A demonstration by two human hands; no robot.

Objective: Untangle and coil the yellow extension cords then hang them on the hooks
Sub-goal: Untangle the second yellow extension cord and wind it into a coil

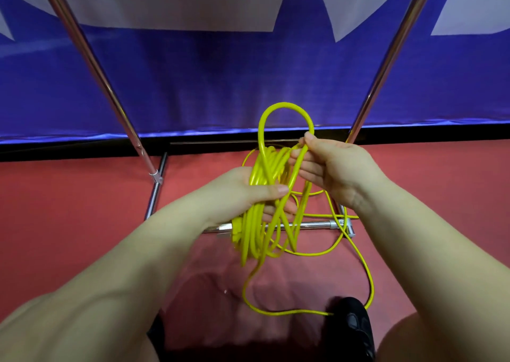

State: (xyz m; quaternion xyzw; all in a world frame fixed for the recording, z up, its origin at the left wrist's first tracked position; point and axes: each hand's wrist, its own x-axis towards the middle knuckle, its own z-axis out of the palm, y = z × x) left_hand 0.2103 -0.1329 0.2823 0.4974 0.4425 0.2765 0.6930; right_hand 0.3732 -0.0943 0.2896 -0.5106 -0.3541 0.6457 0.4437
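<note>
The left hand (248, 193) grips the gathered yellow cord (256, 223) and the right hand (328, 168) pinches a fresh loop — light, limp, likely springy, so best clamped where the turns bunch.

We saw an evenly, brightly lit scene. Soft shadows lay on the glossy red floor (82, 223) below the forearms. Glare streaked the slanted chrome metal poles (91, 58), which bowed outward under wide-angle distortion. The blue and white fabric banner (220, 80) looked slightly soft.
</note>
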